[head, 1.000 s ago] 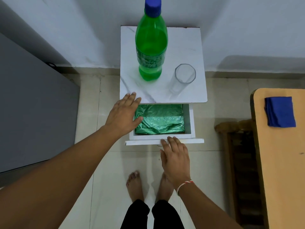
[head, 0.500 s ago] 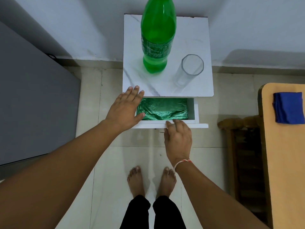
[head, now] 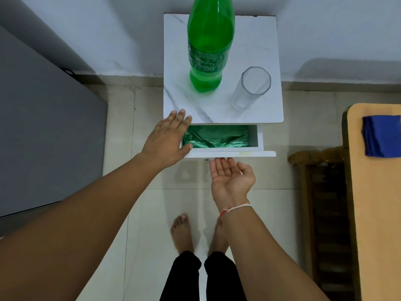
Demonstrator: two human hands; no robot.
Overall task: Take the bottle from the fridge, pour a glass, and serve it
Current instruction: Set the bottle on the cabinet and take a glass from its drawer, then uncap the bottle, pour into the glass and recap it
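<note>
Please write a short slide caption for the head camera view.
Green bottle and empty glass on white stand; left hand at partly open drawer.

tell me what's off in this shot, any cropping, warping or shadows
Head view: the green bottle is cut off at the top edge, cap unseen; wide-angle warp bends the wall lines and splays the marble-top stand; the clear glass leans outward; soft overhead light drops faint shadows of the hands on the floor tiles.

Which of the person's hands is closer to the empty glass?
Left, though not by much. The left hand rests at the cabinet top's front-left corner, left of the glass; the right hand sits lower, palm up beneath the drawer front.
</note>
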